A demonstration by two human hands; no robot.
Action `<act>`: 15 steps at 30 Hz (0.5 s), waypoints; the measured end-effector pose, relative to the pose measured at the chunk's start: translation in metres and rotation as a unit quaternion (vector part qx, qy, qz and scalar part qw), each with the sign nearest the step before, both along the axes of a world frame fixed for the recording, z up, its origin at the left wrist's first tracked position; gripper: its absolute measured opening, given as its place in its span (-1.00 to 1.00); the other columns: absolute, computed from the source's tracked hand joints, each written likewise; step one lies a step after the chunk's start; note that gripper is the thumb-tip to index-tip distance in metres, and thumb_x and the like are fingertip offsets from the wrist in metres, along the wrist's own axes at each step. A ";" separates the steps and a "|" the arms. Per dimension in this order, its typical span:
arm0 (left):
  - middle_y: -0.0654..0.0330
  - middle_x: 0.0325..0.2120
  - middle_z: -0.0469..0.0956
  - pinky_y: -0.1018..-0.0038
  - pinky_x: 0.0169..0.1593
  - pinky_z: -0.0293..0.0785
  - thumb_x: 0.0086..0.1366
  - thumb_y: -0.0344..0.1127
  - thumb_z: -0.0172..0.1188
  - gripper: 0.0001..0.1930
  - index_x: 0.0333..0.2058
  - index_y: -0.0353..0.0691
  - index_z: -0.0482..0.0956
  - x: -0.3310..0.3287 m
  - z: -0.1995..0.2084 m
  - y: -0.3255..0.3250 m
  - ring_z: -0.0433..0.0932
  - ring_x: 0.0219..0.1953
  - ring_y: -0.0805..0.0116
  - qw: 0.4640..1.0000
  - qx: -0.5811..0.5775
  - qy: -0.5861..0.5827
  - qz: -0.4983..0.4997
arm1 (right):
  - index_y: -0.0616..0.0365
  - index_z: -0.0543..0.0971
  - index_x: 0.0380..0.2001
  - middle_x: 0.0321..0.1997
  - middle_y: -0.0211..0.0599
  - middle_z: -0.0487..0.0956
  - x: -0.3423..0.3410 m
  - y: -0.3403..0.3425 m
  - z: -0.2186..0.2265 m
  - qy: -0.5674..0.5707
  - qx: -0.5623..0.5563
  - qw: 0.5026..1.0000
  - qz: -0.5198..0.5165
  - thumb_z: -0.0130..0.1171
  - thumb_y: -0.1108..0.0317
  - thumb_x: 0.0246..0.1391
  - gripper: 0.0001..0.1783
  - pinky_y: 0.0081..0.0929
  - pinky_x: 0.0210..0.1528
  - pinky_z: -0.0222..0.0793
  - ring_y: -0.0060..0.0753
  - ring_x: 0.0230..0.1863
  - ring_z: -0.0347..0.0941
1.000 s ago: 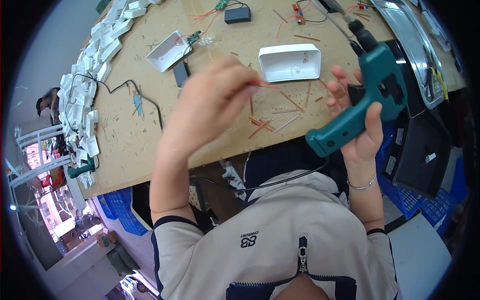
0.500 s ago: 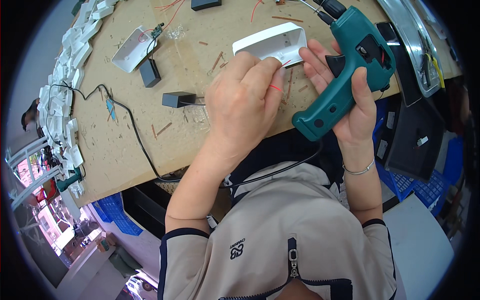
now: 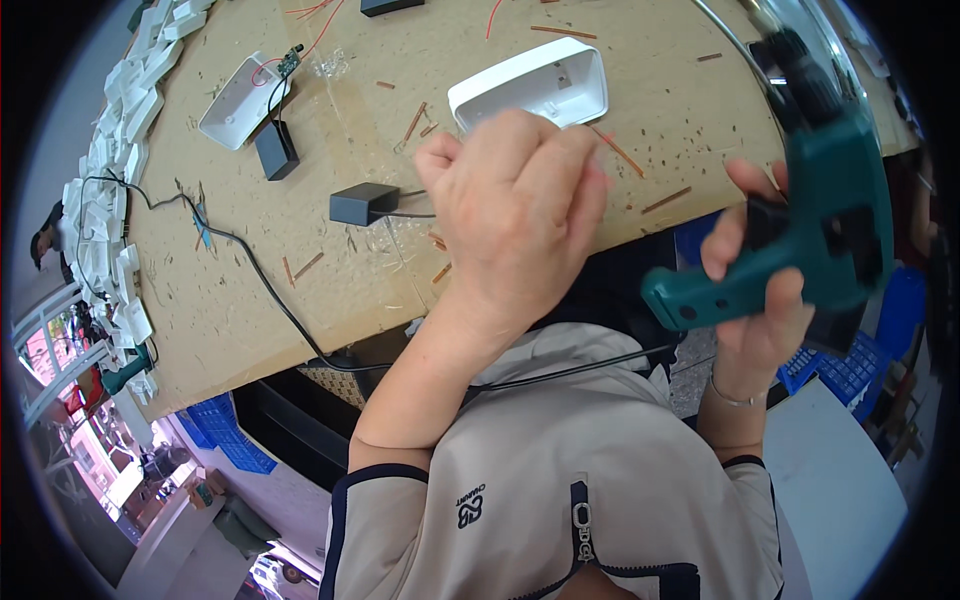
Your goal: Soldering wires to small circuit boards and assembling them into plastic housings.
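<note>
**Dark-green, gun-shaped hard-plastic tool (image 3: 810, 200), held in the right hand (image 3: 762, 338)**

Location: right of the tan, board-like tabletop (image 3: 230, 330), handle pointing left, black front end away from the body and blurred. A thin black rubbery cable (image 3: 260, 260) runs from the tabletop towards the handle.

Handling, as judged: rigid, moderately weighty towards the body, smooth enough to slip in a loose grip; the cable may drag. Best hold: round the handle, behind the black trigger (image 3: 768, 222), clear of the front end.

Right fingers: part-curled about the handle, thumb on the near side, other fingers by the trigger; whether the trigger is pressed cannot be told.

Left hand (image 3: 520, 210): back uppermost, fingers bent inwards in a loose fist, tips hidden; contents, if any, cannot be told. It overlaps the near edge of an open white rectangular plastic shell (image 3: 520, 85); contact unclear. Shell, as judged: light, stiff, best taken by its side walls.

Beside the left hand: one small black rectangular box (image 3: 362, 203) with dark leads. Nearby: scattered thin brown strips (image 3: 665, 200).
</note>
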State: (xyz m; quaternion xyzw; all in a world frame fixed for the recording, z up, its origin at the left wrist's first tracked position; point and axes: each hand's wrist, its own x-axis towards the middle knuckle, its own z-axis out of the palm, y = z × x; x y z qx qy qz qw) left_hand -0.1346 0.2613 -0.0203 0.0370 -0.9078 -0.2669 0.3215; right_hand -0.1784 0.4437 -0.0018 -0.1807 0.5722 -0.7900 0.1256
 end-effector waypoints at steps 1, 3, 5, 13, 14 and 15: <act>0.36 -0.59 0.39 0.54 -0.27 0.08 -0.07 -0.43 0.25 -0.90 -0.50 -0.14 0.57 -0.003 -0.001 -0.002 0.35 -0.53 0.49 1.000 0.002 0.001 0.000 | 0.38 0.12 0.13 0.09 0.11 0.30 0.006 0.006 0.005 0.019 0.063 0.998 -0.023 0.18 -0.03 -0.06 -0.13 -0.66 -0.40 0.33 -0.54 -0.30 0.38; 0.31 -0.48 0.37 0.36 -0.29 -0.02 -0.13 -0.36 0.23 -0.90 -0.55 -0.13 0.52 -0.011 -0.004 -0.009 0.32 -0.40 0.36 0.994 -0.070 0.059 0.061 | 0.42 0.15 0.10 0.04 0.10 0.35 0.018 0.011 0.010 0.029 0.082 0.995 -0.054 0.22 0.01 -0.09 -0.14 -0.70 -0.44 0.31 -0.58 -0.37 0.37; 0.27 -0.39 0.38 0.32 -0.24 -0.01 -0.14 -0.36 0.23 -0.92 -0.58 -0.14 0.53 -0.013 0.001 -0.010 0.31 -0.30 0.30 0.991 -0.086 0.046 0.087 | 0.44 0.19 0.06 -0.03 0.08 0.39 0.026 0.024 0.008 0.052 0.167 0.982 -0.065 0.25 0.05 -0.11 -0.17 -0.67 -0.47 0.32 -0.58 -0.43 0.38; 0.25 -0.32 0.47 0.36 -0.12 0.13 -0.10 -0.38 0.21 -0.91 -0.55 -0.23 0.60 -0.026 -0.005 -0.012 0.40 -0.24 0.30 0.989 -0.091 0.004 0.119 | 0.44 0.25 0.00 -0.10 0.05 0.44 0.050 0.045 0.004 -0.031 0.202 0.978 -0.045 0.31 0.15 -0.16 -0.24 -0.64 -0.45 0.37 -0.56 -0.47 0.42; 0.25 -0.32 0.47 0.36 -0.12 0.13 -0.10 -0.38 0.21 -0.91 -0.55 -0.23 0.60 -0.028 -0.004 -0.012 0.40 -0.24 0.30 0.989 -0.091 0.003 0.118 | 0.44 0.25 0.00 -0.10 0.05 0.44 0.050 0.046 0.002 -0.032 0.202 0.978 -0.046 0.31 0.15 -0.16 -0.24 -0.64 -0.45 0.37 -0.56 -0.47 0.42; 0.26 -0.33 0.46 0.36 -0.14 0.14 -0.10 -0.38 0.21 -0.91 -0.55 -0.23 0.61 -0.029 -0.004 -0.012 0.40 -0.25 0.30 0.988 -0.098 -0.006 0.117 | 0.43 0.25 0.01 -0.09 0.06 0.43 0.050 0.047 0.001 -0.038 0.204 0.978 -0.034 0.31 0.17 -0.16 -0.25 -0.65 -0.44 0.36 -0.56 -0.46 0.42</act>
